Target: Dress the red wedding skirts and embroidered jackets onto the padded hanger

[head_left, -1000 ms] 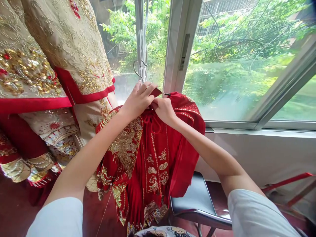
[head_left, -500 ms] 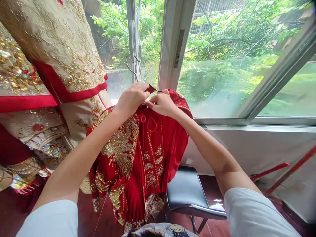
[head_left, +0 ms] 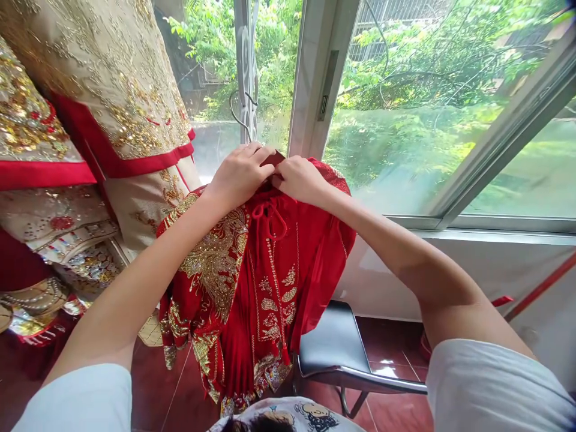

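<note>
A red jacket with gold embroidery [head_left: 216, 264] hangs in front of me over a pleated red skirt [head_left: 236, 348]. Near the neckline, a thin red cord [head_left: 274, 222] is tied in a bow. My left hand [head_left: 243, 174] is closed on the left part of the collar, fingers bent over its top edge. Close beside it, my right hand [head_left: 299, 180] pinches the collar's other part; its fingertips are partly hidden. The dark hook of a hanger [head_left: 238, 114] rises behind my left hand, by the window grille. The hanger's body is covered by cloth.
Cream garments with gold sequins and red trim [head_left: 148, 120] hang close on the left. A black-seated chair [head_left: 335, 339] stands below the jacket, to the right. Behind are sliding windows [head_left: 405, 150] and a sill. Red poles [head_left: 544, 282] lean at far right.
My right hand has shifted and turned at the collar, its fingers now closer to my left hand. The jacket's right side hangs slightly farther out. My left hand stays at the collar.
</note>
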Demonstrator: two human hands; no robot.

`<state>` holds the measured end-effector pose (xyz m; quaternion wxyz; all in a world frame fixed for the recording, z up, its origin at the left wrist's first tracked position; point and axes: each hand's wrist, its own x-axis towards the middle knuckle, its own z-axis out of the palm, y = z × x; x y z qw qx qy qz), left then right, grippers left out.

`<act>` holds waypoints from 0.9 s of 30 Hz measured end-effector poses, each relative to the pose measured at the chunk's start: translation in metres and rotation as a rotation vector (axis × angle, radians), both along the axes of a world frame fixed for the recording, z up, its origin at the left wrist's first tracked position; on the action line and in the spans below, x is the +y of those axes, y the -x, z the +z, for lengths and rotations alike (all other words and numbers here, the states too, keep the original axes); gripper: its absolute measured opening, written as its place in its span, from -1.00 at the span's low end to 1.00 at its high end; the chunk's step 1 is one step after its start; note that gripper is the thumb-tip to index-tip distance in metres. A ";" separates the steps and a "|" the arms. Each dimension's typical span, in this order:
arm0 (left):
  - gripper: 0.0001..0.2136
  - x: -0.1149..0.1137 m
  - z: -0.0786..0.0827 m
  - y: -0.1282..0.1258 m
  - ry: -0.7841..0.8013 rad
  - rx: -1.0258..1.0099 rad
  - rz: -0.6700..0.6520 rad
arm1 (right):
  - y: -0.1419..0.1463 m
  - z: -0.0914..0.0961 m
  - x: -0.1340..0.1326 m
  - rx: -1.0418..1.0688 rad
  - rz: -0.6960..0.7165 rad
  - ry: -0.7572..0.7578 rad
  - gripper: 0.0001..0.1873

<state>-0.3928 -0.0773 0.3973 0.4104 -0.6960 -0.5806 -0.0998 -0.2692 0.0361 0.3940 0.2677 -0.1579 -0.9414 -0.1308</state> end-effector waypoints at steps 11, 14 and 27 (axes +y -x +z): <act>-0.69 0.004 -0.010 -0.018 -0.133 0.060 0.106 | 0.004 -0.014 0.024 0.364 0.368 0.137 -0.79; -0.66 0.000 -0.008 -0.019 -0.142 0.091 0.123 | 0.004 -0.013 0.032 0.487 0.495 0.157 -0.79; -0.65 0.008 -0.012 -0.020 -0.233 0.060 0.126 | -0.018 0.018 0.048 0.139 0.239 0.383 -0.67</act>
